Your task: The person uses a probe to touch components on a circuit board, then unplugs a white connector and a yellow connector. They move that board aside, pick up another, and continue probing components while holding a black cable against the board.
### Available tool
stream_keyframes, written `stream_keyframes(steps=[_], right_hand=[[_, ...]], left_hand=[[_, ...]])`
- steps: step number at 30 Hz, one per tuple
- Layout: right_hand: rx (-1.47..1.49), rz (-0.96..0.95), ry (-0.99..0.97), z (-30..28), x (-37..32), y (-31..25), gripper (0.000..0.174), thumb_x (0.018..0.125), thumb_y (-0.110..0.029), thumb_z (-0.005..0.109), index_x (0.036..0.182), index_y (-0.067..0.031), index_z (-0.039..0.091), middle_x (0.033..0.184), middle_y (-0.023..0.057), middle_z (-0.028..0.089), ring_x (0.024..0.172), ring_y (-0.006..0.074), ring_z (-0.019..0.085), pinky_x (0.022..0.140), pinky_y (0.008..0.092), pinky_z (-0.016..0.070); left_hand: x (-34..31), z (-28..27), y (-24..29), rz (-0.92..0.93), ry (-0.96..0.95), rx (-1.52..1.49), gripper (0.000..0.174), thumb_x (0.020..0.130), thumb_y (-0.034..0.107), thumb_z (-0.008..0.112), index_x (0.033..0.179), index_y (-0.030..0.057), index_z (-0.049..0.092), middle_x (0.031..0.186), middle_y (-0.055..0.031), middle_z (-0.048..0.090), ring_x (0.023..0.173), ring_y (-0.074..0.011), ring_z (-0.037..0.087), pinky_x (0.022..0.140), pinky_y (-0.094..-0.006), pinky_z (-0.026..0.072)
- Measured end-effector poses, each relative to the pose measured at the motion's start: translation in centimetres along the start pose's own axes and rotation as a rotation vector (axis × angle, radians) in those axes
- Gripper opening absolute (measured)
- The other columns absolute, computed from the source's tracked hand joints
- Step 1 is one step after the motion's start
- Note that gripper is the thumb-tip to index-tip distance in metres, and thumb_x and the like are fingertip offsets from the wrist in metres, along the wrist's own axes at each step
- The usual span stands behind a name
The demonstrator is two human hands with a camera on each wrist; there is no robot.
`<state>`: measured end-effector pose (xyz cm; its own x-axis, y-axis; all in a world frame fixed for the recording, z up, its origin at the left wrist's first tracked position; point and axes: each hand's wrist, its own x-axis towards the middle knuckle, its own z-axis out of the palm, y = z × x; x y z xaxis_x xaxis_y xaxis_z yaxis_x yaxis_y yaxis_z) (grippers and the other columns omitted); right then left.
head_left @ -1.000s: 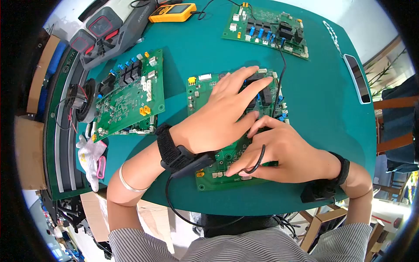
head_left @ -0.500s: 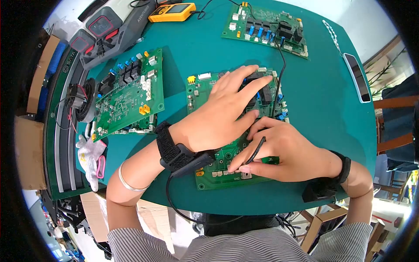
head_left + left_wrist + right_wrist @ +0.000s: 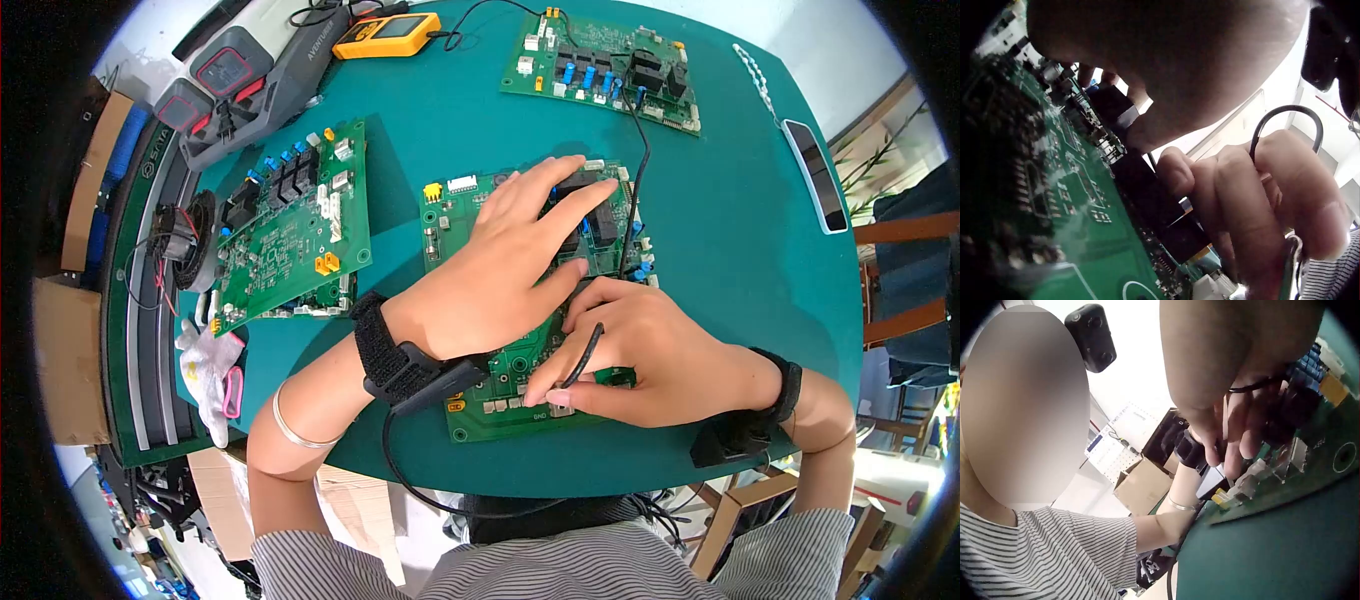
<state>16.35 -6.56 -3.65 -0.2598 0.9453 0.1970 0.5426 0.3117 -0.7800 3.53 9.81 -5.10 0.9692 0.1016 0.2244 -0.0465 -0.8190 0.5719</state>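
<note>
A green circuit board (image 3: 455, 215) lies in the middle of the teal table (image 3: 740, 260). My left hand (image 3: 520, 250) rests flat on it, its straight fingers spread over the black relays. My right hand (image 3: 640, 355) sits at the board's lower right with its fingers curled round a black test lead (image 3: 585, 352), fingertips touching the board's front edge. The lead's wire (image 3: 640, 150) runs up to the far board (image 3: 600, 65). In the left wrist view the lead (image 3: 1285, 115) loops over the right hand's fingers (image 3: 1260, 206). What the lead's tip touches is hidden.
A second green board (image 3: 290, 225) lies to the left. A yellow multimeter (image 3: 388, 35) and a grey tool case (image 3: 250, 70) sit at the back left. A phone (image 3: 812, 175) lies at the right edge, a white glove (image 3: 210, 365) at the left.
The black lead's curl by my right fingers has straightened, and those fingertips have shifted slightly along the board's front edge. My left hand stays flat on the board.
</note>
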Motion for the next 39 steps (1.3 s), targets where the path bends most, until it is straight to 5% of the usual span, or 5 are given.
stream_keyframes(steps=[15,17,27,30,39], right_hand=[[-0.007,0.012,0.002,0.1,0.1,-0.2,0.015,0.087,-0.012,0.077,0.098,-0.0185,0.083,0.08,-0.0058,0.072,0.079,0.0192,0.058,0.081,0.0327,0.0477],[0.077,-0.023,0.093,0.5,0.2,-0.1,0.008,0.086,-0.019,0.075,0.083,-0.011,0.075,0.062,0.0032,0.058,0.072,0.0265,0.057,0.073,0.0393,0.0479],[0.111,-0.057,0.108,-0.3,0.3,-0.2,0.008,0.089,-0.011,0.072,0.085,-0.0041,0.072,0.081,0.0078,0.071,0.074,0.0251,0.062,0.07,0.0352,0.0497],[0.416,0.262,0.212,-1.4,0.2,-1.2,0.006,0.091,-0.006,0.067,0.09,-0.0001,0.068,0.085,0.0073,0.073,0.065,0.0179,0.066,0.059,0.0279,0.0488],[0.068,0.001,0.009,-1.3,-0.1,0.9,0.012,0.088,-0.007,0.073,0.097,-0.0129,0.079,0.087,-0.0044,0.074,0.078,0.0186,0.064,0.084,0.0354,0.0475]], left_hand=[[-0.1,0.1,0.0,0.006,0.021,0.002,0.065,0.095,0.005,0.061,0.155,0.0147,0.038,0.159,-0.0203,0.029,0.147,-0.0422,0.029,0.121,-0.0489,0.0252],[-0.2,0.1,0.0,0.006,0.027,0.005,0.065,0.095,0.005,0.061,0.155,0.0149,0.038,0.159,-0.0205,0.029,0.147,-0.0422,0.029,0.121,-0.049,0.0252],[-0.1,0.1,0.0,0.018,0.036,-0.014,0.065,0.095,0.009,0.064,0.155,0.0147,0.039,0.159,-0.0209,0.029,0.147,-0.0425,0.03,0.121,-0.0492,0.0263],[-0.1,0.0,0.0,0.008,0.03,-0.026,0.065,0.095,0.011,0.066,0.154,0.0147,0.039,0.159,-0.021,0.03,0.146,-0.0426,0.031,0.121,-0.049,0.027],[-0.1,0.0,0.1,-0.012,0.013,-0.004,0.066,0.094,0.006,0.063,0.154,0.0146,0.039,0.158,-0.0204,0.03,0.147,-0.0424,0.031,0.121,-0.0485,0.027]])
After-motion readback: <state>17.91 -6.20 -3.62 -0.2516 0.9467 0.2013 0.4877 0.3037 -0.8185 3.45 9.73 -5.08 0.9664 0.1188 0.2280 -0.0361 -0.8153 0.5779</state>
